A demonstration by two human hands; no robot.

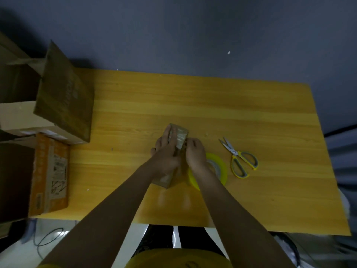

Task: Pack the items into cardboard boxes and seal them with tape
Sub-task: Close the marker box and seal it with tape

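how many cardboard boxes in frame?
4. Small taped box mid-table, held by both hands. Three at the table's left edge: open brown box, pale box under it, orange-printed box nearer the person. More may sit off-frame left.

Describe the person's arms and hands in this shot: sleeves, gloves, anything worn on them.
Both forearms are bare from the bottom edge of the frame up to the hands, with no sleeves in view. The left hand and the right hand wear no gloves. No watch, bracelet or ring shows, though the light is dim and the picture soft, so a small one could be missed.
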